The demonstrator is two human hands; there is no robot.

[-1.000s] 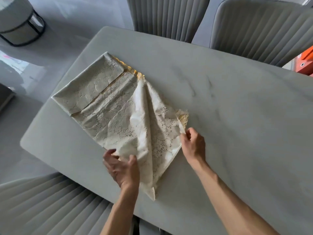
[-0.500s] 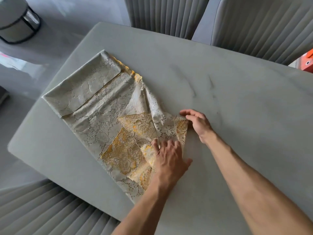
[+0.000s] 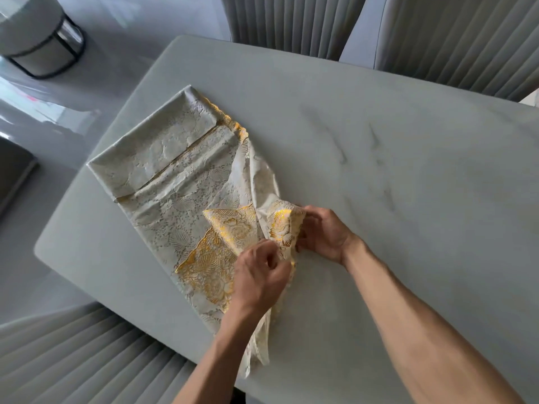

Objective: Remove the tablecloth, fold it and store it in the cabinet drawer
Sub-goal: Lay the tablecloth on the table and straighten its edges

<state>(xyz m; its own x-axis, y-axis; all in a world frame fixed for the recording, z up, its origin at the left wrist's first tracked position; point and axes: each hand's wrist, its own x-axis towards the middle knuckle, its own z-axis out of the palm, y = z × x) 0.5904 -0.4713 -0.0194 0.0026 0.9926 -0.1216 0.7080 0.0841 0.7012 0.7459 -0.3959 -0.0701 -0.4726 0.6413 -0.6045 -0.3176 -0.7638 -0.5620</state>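
Lacy cream-and-gold cloth (image 3: 186,182) is lying partly folded on the left half of the tabletop (image 3: 393,158), running from the far left corner down toward the near edge, with one tail hanging off the near side. The far part is already laid in flat, neat layers, which I'd guess is why it's been left alone. The messy bit is the near right end, where the gold side is flipped up and bunched.

That's where both hands are. The left hand (image 3: 259,275) is curled down on the cloth, fingertips pinching the bunched edge just beside the gold flap. The right hand (image 3: 323,234) is curled too, gripping the turned-up gold corner from the right, fingers tucked into the fabric. The two are nearly touching, both closed on cloth, neither flat or relaxed.

My read: they're hunting for the corners so the loose end can be squared up before the next fold. Working on the tabletop makes sense since thin, slippery-looking fabric like this holds its layers better when supported.

Around it: ribbed grey chairs (image 3: 294,21) at the far side, another one (image 3: 73,360) at the near left, and a round stool (image 3: 35,36) on the floor far left. No cabinet in view.
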